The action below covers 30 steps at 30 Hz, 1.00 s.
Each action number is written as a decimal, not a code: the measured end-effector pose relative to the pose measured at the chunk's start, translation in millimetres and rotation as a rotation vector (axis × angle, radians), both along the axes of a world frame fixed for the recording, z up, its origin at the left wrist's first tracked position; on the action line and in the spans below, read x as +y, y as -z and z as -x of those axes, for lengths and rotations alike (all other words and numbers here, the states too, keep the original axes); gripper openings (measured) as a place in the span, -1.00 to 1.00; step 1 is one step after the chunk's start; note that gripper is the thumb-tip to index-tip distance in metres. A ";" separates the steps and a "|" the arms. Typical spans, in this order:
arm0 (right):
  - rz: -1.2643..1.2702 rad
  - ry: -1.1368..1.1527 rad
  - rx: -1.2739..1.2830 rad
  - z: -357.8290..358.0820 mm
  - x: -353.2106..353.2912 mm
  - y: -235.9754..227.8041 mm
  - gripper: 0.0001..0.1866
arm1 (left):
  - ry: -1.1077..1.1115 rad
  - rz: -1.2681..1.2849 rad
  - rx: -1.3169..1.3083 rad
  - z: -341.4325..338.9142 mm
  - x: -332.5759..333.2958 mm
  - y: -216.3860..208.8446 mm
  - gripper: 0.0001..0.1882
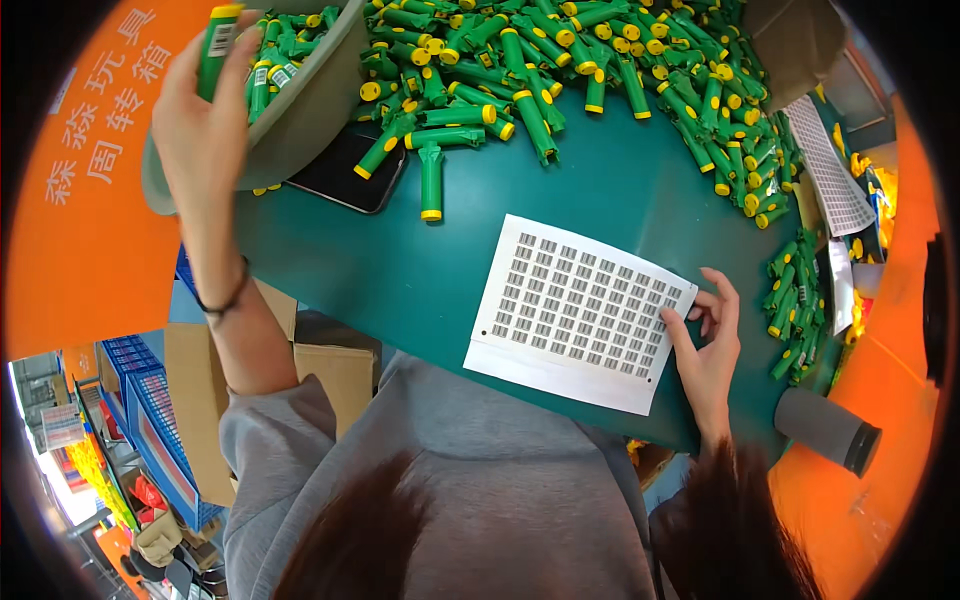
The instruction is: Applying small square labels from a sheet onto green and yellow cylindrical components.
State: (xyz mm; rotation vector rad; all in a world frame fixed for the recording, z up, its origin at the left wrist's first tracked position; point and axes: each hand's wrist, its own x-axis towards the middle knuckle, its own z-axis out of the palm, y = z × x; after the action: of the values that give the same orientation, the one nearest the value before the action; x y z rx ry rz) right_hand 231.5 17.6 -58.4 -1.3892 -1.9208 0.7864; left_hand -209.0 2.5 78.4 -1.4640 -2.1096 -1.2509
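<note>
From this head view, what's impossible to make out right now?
- Head view: the green plastic tube with a yellow cap in the left hand; fingers cover its lower half.
- Grey bowl: its contents run past the top edge.
- White sticker sheet: whether the right hand has peeled a sticker; the labels are too small.
- Black phone: half under the bowl.

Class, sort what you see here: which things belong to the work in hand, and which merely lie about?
In use:
left hand holding a green toy tube
right hand at the barcode sticker sheet
grey bowl
pile of green tubes

Lying about:
black phone
grey roll
cardboard boxes
</note>
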 end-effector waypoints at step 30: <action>0.531 0.092 0.713 -10.2 7.0 13.1 -0.69 | 0.688 0.271 -0.722 -138.5 -46.3 114.5 -0.59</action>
State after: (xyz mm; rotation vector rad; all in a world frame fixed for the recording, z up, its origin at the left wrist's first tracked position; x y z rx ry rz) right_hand 241.8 24.6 -71.5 -1.2219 -1.1276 1.5690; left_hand -70.5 -43.7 -36.1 -2.2381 -2.3342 -2.0498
